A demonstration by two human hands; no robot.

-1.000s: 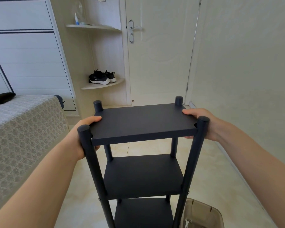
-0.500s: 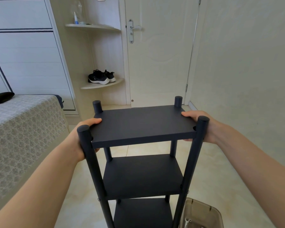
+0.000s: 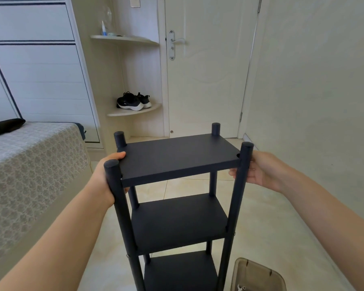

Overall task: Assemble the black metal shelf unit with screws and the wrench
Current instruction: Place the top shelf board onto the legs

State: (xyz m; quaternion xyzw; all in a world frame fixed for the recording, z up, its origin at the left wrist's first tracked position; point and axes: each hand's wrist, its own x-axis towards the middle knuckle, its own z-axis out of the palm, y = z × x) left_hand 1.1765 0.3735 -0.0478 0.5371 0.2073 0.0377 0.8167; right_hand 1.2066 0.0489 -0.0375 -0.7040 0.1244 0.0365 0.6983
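The black metal shelf unit stands upright on the floor in front of me, with three shelves showing between four round posts. My left hand grips the left edge of the top shelf, thumb lying on top and fingers underneath. My right hand is off the shelf top, just right of the near right post. Its fingers are relaxed, and the fingertips show behind that post. Small silver screw heads sit on the near posts at the middle shelf. A small metal tool lies in a tray; I cannot tell what it is.
A translucent brown plastic tray sits on the tiled floor right of the unit's base. A bed with a patterned cover is close on the left. Ahead are a closed door, corner shelves with black shoes, and a wall on the right.
My right hand has let go of the top shelf's right edge and drawn back beside the near right post. The left hand keeps its grip. The view has shifted slightly.
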